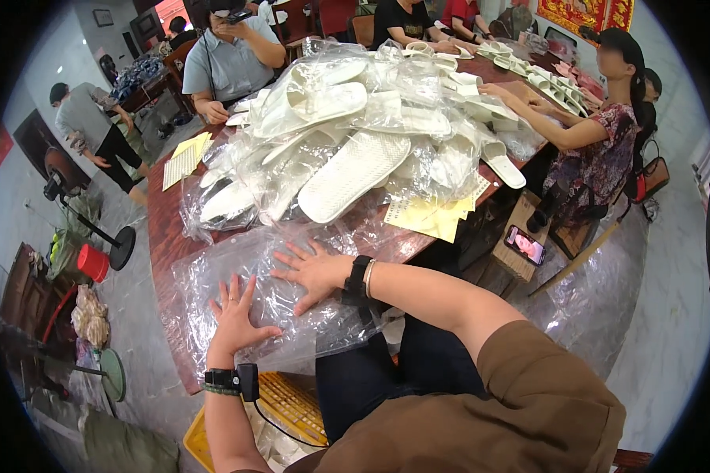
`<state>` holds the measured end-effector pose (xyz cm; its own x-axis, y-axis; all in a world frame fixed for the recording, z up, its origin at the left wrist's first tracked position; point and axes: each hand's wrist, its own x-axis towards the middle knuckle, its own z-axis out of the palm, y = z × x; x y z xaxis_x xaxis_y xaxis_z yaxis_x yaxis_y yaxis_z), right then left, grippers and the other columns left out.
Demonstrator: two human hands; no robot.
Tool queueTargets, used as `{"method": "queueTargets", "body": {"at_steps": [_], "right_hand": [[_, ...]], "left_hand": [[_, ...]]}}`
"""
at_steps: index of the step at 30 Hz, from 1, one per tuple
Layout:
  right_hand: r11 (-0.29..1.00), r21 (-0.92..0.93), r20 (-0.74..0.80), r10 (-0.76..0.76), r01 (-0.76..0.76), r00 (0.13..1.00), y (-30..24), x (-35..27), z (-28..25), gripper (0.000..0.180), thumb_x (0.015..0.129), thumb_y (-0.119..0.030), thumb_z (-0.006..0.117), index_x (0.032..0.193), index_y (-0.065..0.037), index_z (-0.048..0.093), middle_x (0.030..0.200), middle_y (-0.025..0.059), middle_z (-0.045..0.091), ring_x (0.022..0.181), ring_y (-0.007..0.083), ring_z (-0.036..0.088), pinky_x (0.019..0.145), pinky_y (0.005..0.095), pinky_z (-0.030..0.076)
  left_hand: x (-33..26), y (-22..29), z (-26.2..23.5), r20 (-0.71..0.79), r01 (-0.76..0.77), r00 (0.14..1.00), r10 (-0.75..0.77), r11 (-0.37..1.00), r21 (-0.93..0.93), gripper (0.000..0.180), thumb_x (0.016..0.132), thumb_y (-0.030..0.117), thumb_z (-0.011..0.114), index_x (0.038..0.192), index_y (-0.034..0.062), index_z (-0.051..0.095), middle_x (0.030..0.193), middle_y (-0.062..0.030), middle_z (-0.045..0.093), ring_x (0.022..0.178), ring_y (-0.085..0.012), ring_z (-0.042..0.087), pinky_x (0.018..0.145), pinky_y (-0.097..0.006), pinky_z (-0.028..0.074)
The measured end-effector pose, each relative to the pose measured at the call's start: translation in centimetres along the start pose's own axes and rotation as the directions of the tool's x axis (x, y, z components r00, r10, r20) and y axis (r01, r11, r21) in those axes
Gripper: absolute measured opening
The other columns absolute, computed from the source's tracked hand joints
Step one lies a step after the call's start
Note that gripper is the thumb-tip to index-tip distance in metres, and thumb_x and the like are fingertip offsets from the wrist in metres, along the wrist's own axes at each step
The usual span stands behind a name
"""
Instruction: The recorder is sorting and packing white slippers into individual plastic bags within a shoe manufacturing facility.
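On the near edge of the wooden table (162, 229), the left hand (235, 315) and right hand (314, 268) lie flat, fingers spread wide, gripping nothing, pressing a stack of clear plastic bags (237, 272). Beyond them, bagged white slippers (347, 126) are heaped; the stack seemingly remains unfilled, so work looks partway.

Two hands, the left hand (233, 315) and the right hand (314, 268), lie flat on one stack of clear plastic bags (213, 276). Two piles of yellow paper slips (430, 214) sit on the table. White slippers (353, 175) are too many to count.
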<state>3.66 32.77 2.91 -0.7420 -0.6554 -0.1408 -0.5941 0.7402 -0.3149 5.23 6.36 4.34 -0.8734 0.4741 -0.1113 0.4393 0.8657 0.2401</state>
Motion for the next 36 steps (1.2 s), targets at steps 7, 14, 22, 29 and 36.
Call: {"method": "queueTargets", "body": {"at_steps": [7, 14, 22, 29, 36], "right_hand": [[0.945, 0.253, -0.111, -0.186, 0.208, 0.976, 2.5, -0.7, -4.5, 0.069, 0.086, -0.048, 0.068, 0.141, -0.013, 0.047, 0.137, 0.0208, 0.049, 0.125, 0.0348, 0.049, 0.103, 0.0429, 0.042], [0.937, -0.33, -0.676, -0.148, -0.116, 0.722, 8.3, -3.4, -20.3, 0.053, 0.081, -0.022, 0.073, 0.13, -0.011, 0.055, 0.134, 0.0179, 0.053, 0.128, 0.0345, 0.048, 0.103, 0.0464, 0.041], [0.678, -0.453, -0.593, 0.256, -0.579, 0.764, 15.7, -2.2, -20.5, 0.078, 0.082, -0.018, 0.063, 0.152, -0.022, 0.029, 0.154, 0.0195, 0.032, 0.144, 0.0442, 0.022, 0.112, 0.0632, 0.022], [0.801, -0.304, -0.55, 0.294, -0.515, 0.782, 15.2, -1.1, -22.6, 0.057, 0.087, -0.019, 0.056, 0.143, -0.017, 0.043, 0.125, 0.019, 0.062, 0.118, 0.032, 0.058, 0.096, 0.0557, 0.043], [0.84, -0.184, -0.692, 0.258, -0.51, 0.675, 12.3, -0.3, -25.1, 0.039, 0.086, -0.018, 0.052, 0.124, -0.01, 0.061, 0.1, 0.0191, 0.07, 0.093, 0.038, 0.066, 0.083, 0.0475, 0.052]], "left_hand": [[0.6, 0.1, 0.4, 0.062, -0.004, 0.998, 0.002, 1.0, 0.028, 0.134, 0.041, 0.076, 0.08, 0.154, 0.0262, 0.028, 0.16, -0.0266, 0.012, 0.145, -0.0533, 0.002, 0.109, -0.072, 0.002], [-0.1, -0.3, 0.2, 0.029, 0.004, 1.0, -0.005, 1.0, 0.009, 0.135, 0.039, 0.078, 0.079, 0.153, 0.0255, 0.031, 0.159, -0.0276, 0.013, 0.144, -0.0558, 0.003, 0.108, -0.073, 0.003], [0.1, -0.1, 0.3, -0.013, -0.023, 1.0, 0.024, 1.0, 0.01, 0.13, 0.041, 0.082, 0.075, 0.152, 0.0277, 0.033, 0.158, -0.0281, 0.016, 0.144, -0.0561, 0.004, 0.108, -0.074, 0.002], [-0.3, -0.2, 0.4, -0.023, -0.012, 1.0, 0.012, 1.0, -0.002, 0.129, 0.041, 0.081, 0.075, 0.152, 0.0289, 0.033, 0.158, -0.0271, 0.016, 0.144, -0.0552, 0.003, 0.108, -0.073, 0.001], [-0.6, -0.2, 0.4, -0.003, 0.011, 1.0, -0.011, 1.0, -0.012, 0.128, 0.042, 0.081, 0.075, 0.152, 0.0294, 0.033, 0.159, -0.0265, 0.015, 0.145, -0.0541, 0.003, 0.109, -0.072, -0.001]]}}
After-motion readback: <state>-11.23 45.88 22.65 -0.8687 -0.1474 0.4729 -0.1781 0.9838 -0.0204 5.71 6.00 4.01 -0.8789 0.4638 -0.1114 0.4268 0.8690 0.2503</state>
